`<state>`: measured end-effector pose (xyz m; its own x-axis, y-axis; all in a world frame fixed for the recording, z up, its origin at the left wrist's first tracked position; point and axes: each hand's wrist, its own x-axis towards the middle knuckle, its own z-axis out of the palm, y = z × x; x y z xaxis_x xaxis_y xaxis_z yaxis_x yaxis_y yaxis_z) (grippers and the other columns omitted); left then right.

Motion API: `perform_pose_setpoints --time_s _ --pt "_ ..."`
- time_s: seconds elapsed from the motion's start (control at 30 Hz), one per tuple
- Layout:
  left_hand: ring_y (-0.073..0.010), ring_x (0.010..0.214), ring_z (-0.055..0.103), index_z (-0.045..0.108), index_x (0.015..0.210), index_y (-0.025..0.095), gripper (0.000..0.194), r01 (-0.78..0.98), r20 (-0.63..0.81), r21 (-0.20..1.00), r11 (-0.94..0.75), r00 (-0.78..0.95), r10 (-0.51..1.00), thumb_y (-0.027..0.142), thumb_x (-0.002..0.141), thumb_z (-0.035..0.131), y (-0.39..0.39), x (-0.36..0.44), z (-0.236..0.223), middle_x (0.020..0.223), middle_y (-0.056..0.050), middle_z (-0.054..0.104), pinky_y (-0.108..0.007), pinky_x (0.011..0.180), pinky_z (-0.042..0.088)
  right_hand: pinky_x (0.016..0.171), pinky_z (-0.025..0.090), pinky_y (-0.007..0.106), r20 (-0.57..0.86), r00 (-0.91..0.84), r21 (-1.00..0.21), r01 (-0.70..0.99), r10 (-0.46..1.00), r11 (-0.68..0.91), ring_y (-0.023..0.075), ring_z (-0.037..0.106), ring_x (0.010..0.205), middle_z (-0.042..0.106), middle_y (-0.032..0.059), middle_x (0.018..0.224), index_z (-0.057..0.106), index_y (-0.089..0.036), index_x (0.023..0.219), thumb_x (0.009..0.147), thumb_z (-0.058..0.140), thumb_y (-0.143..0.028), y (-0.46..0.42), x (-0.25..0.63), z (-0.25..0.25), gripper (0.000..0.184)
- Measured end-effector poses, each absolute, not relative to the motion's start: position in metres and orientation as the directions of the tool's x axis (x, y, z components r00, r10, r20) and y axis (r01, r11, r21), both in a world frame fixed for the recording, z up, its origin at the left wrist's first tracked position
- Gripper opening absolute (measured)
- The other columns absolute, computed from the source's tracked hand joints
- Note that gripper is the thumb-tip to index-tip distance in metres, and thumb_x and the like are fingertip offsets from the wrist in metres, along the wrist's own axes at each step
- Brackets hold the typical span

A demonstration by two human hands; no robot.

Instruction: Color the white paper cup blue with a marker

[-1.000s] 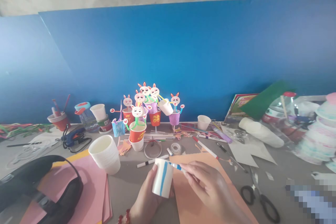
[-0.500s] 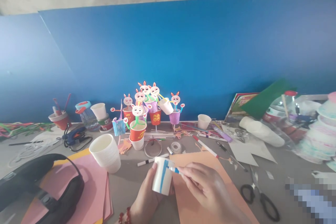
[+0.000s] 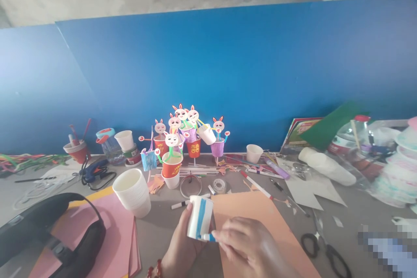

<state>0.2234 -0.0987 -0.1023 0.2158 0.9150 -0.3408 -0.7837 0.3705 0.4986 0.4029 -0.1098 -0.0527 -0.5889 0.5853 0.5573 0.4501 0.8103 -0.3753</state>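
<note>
A white paper cup (image 3: 195, 217) with a blue stripe down its side is held tilted in my left hand (image 3: 179, 243), thumb along its left edge and the other fingers hidden behind. My right hand (image 3: 247, 243) pinches a blue marker (image 3: 208, 237), whose tip meets the cup near its lower end, at the foot of the stripe. Under my right hand lies an orange sheet of paper (image 3: 257, 208). Just beyond the cup are a capped white marker (image 3: 179, 204) and a roll of clear tape (image 3: 219, 186).
Rabbit-faced cup figures (image 3: 172, 139) stand at the back against the blue panel (image 3: 228, 61). Stacked white cups (image 3: 133, 193) are left of my hands, beside black headphones (image 3: 61, 243) on pink paper (image 3: 114, 234). Black-handled scissors (image 3: 337, 260) lie right; a glue gun (image 3: 94, 171) sits back left.
The marker in my right hand has moved down the cup from the stripe's upper part to its lower end. The blue stripe is wider and more even at the bottom.
</note>
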Motion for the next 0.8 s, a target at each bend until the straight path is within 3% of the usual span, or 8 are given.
perform_pose_setpoints --time_s 0.13,0.3,0.43,0.67,0.8 --pt "-0.0165 0.055 0.063 0.070 0.074 0.012 0.047 -0.733 -0.381 0.549 0.401 0.208 0.901 0.058 0.081 0.071 -0.100 0.225 -0.100 0.060 -0.005 0.071 -0.027 0.055 0.045 0.051 0.034 0.023 0.546 -0.629 -0.380 0.403 0.554 0.833 0.0113 0.050 0.052 0.064 -0.0020 0.062 0.072 -0.022 0.091 0.095 0.049 -0.016 -0.112 0.401 -0.051 0.024" --pt "-0.0180 0.061 0.066 0.072 0.081 0.013 0.041 -0.751 -0.333 0.549 0.366 0.205 0.920 0.052 0.074 0.081 -0.101 0.225 -0.093 0.065 -0.004 0.072 -0.028 0.062 0.048 0.054 0.040 0.021 0.625 -0.508 -0.442 0.396 0.593 0.805 0.0126 0.059 0.058 0.070 0.0013 0.071 0.071 -0.020 0.104 0.095 0.050 -0.012 -0.106 0.409 -0.054 0.024" --pt "-0.0177 0.060 0.064 0.072 0.083 0.014 0.041 -0.737 -0.342 0.570 0.363 0.189 0.921 0.052 0.071 0.083 -0.102 0.224 -0.096 0.067 -0.004 0.073 -0.030 0.062 0.048 0.056 0.044 0.022 0.622 -0.504 -0.412 0.441 0.599 0.798 0.0142 0.063 0.064 0.073 0.0029 0.077 0.070 -0.021 0.108 0.095 0.049 -0.010 -0.103 0.413 -0.057 0.026" --pt "-0.0188 0.063 0.067 0.071 0.081 0.015 0.047 -0.747 -0.360 0.566 0.349 0.158 0.920 0.055 0.064 0.087 -0.101 0.225 -0.101 0.066 -0.003 0.072 -0.030 0.064 0.048 0.052 0.038 0.024 0.608 -0.574 -0.292 0.480 0.548 0.827 0.0142 0.058 0.058 0.068 0.0018 0.070 0.070 -0.020 0.102 0.096 0.047 -0.011 -0.110 0.408 -0.053 0.025" --pt "-0.0187 0.058 0.065 0.069 0.075 0.014 0.051 -0.707 -0.380 0.606 0.365 0.145 0.913 0.063 0.066 0.081 -0.100 0.225 -0.103 0.061 -0.004 0.072 -0.028 0.058 0.046 0.050 0.033 0.025 0.599 -0.635 -0.235 0.443 0.488 0.865 0.0132 0.050 0.051 0.063 -0.0010 0.063 0.070 -0.021 0.094 0.094 0.048 -0.010 -0.114 0.405 -0.048 0.024"
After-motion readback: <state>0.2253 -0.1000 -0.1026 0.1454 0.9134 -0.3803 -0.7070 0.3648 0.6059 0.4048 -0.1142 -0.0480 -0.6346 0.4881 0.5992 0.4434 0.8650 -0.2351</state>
